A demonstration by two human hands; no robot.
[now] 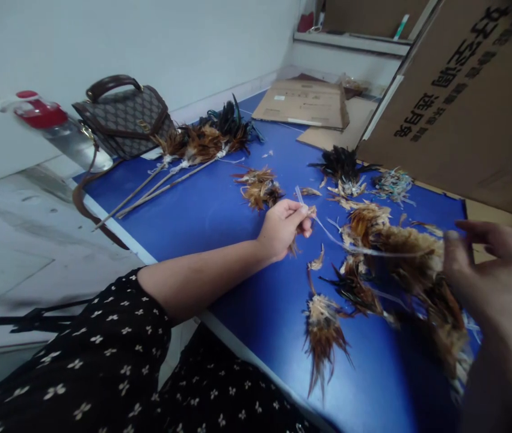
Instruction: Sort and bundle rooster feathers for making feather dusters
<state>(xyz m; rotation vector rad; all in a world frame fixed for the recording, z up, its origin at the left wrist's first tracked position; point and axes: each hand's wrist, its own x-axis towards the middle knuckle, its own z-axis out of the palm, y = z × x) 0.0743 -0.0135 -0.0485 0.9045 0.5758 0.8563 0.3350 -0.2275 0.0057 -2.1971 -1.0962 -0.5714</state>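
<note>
"Where was the plastic strip [373,251]?"
"Over the table [192,216], stretching rightward from the left hand [280,230] towards the right hand [503,282]."
"And the fingers [292,218]?"
"The left ones pinched it near one end; whether the right ones, blurred, gripped it, I couldn't tell."

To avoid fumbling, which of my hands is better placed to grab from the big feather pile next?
Probably your right hand, close to the feather pile, though its grip is unclear; your left hand is farther off, pinching the string.
</note>
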